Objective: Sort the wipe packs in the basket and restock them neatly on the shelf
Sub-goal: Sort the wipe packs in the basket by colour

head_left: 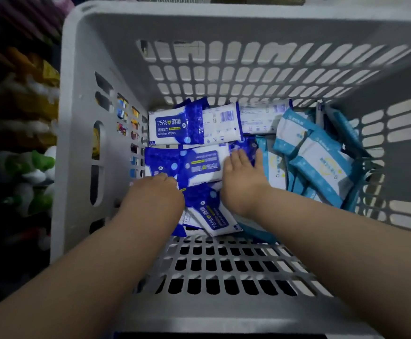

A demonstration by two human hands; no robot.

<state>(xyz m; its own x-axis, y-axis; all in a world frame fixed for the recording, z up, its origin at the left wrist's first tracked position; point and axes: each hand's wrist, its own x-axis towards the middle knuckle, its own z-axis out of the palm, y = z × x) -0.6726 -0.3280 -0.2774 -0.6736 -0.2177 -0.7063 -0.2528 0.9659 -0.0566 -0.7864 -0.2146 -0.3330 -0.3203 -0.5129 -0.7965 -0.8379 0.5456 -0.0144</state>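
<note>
Basket [126, 45]: pale grey, slotted walls. Left-side packs [175, 128] in it: deep blue and white, yellow strip. Right-side packs [322, 165]: light blue and white.

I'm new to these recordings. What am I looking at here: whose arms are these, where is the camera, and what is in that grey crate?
There is no robot here. A person wears a wide-angle camera on the head, so the single picture looks down along both bare arms. They reach into a grey plastic basket with slotted walls. Dark blue alcohol wipe packs lie jumbled on its left side, and light blue packs are piled on its right. The right hand rests with straight fingers on a dark blue pack. The left hand touches another, but its fingers are mostly hidden, so I cannot tell whether it grips. Blurred store goods show at the left edge.
</note>
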